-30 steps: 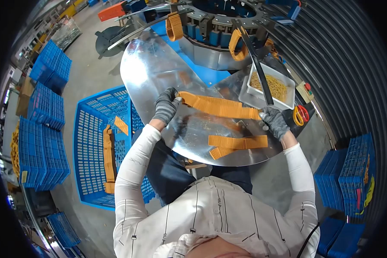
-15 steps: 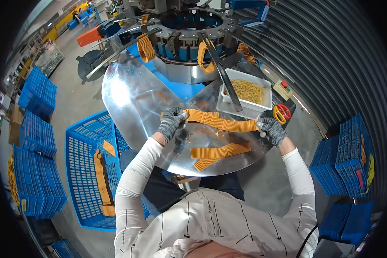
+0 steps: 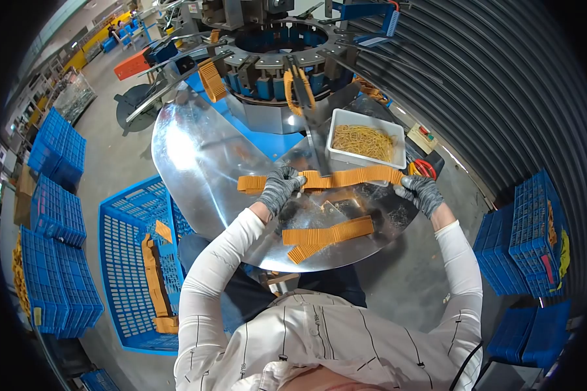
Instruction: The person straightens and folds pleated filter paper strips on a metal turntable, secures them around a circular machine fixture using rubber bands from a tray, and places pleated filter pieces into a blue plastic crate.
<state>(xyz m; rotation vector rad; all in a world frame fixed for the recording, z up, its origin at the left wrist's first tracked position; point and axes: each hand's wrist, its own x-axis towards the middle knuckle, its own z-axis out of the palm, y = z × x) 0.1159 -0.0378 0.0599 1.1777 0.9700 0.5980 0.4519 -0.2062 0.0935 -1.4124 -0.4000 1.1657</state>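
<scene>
A ribbed orange strip (image 3: pixel 359 176) is stretched between my two gloved hands, above the shiny metal table (image 3: pixel 205 189). My left hand (image 3: pixel 282 189) pinches it partway along, and a tail of it sticks out to the left. Its right end is pinched in my right hand (image 3: pixel 422 193). The strip's middle lies by the lower end of a dark metal bar (image 3: pixel 316 146) that reaches out from the round machine (image 3: pixel 284 55). More ribbed orange strips (image 3: pixel 329 232) lie crossed on the table, nearer my body.
A white bin (image 3: pixel 365 160) of thin yellow loops stands at the table's right, with red-and-yellow-handled scissors (image 3: pixel 425 169) beside it. Orange bands (image 3: pixel 212 81) hang on the machine's other bars. A blue basket (image 3: pixel 111 280) holding orange strips is at my left. Blue crates (image 3: pixel 528 228) stand right.
My left hand has moved right along the strip, leaving a longer tail. The strip has come up against the bar's lower end. The bar has shifted left in view.
</scene>
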